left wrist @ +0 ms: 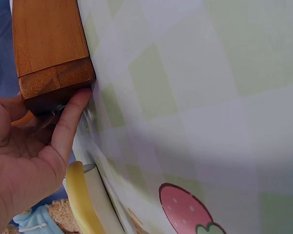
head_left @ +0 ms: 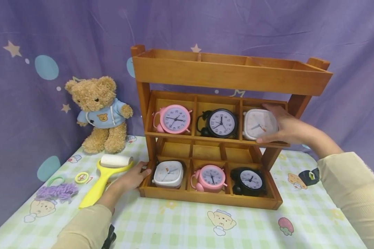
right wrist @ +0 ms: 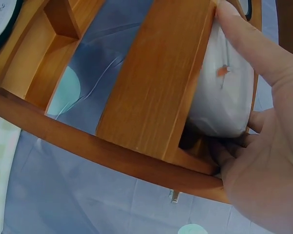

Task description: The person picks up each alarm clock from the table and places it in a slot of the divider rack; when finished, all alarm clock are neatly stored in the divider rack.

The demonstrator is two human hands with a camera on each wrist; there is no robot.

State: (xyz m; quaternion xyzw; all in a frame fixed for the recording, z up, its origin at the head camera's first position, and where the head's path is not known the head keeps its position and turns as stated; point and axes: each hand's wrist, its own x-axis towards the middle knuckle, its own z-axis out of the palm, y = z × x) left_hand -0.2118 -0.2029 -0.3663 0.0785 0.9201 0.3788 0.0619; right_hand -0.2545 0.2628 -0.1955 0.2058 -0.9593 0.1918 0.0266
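A three-tier wooden rack [head_left: 218, 136] stands on the table with small alarm clocks in its compartments. My right hand [head_left: 288, 126] holds a white square alarm clock [head_left: 259, 123] in the right compartment of the middle tier. In the right wrist view the thumb lies along the front of this clock [right wrist: 223, 83], and the other fingers reach past its edge, partly hidden. My left hand [head_left: 132, 177] grips the left end of the bottom tier; in the left wrist view its fingertips are at the rack's end block [left wrist: 56, 80], low by the tabletop.
Middle tier also holds a pink clock [head_left: 175, 119] and a black clock [head_left: 222, 123]. Below sit white [head_left: 168, 174], pink [head_left: 211, 178] and black [head_left: 250, 181] clocks. Left stand a teddy bear [head_left: 101, 112], yellow-handled lint roller [head_left: 95, 188] and purple fluffy item [head_left: 57, 192]. Purple curtain [head_left: 187, 24] hangs behind.
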